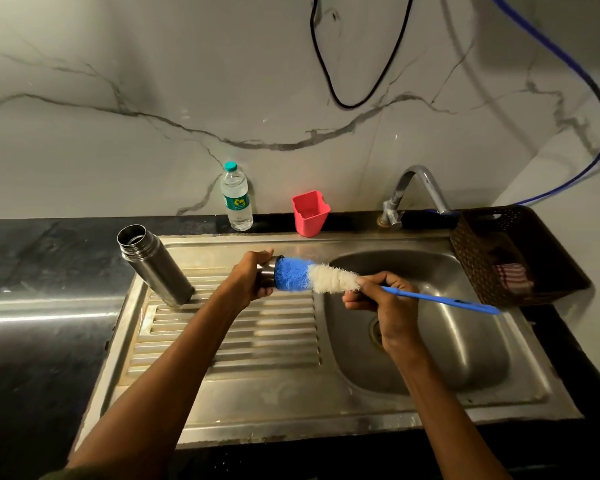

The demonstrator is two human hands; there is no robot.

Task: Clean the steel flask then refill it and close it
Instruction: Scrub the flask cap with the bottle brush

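Observation:
The steel flask (pixel 155 265) stands uncapped on the drainboard's far left corner, its mouth open. My left hand (pixel 248 278) is closed around the flask's steel cap (pixel 268 274), held sideways above the drainboard. My right hand (pixel 378 293) grips a bottle brush (pixel 312 276) by its blue handle, just behind the bristles. The brush's blue bristle tip is pressed into the cap's opening, and the white bristles trail toward my right hand. The handle's end sticks out over the basin to the right.
A steel sink (pixel 426 327) with a drain lies under my right hand; the tap (pixel 417 188) stands behind it. A plastic water bottle (pixel 237 199) and a red cup (pixel 309 213) stand at the wall. A brown woven basket (pixel 513 254) sits right of the basin. Cables hang overhead.

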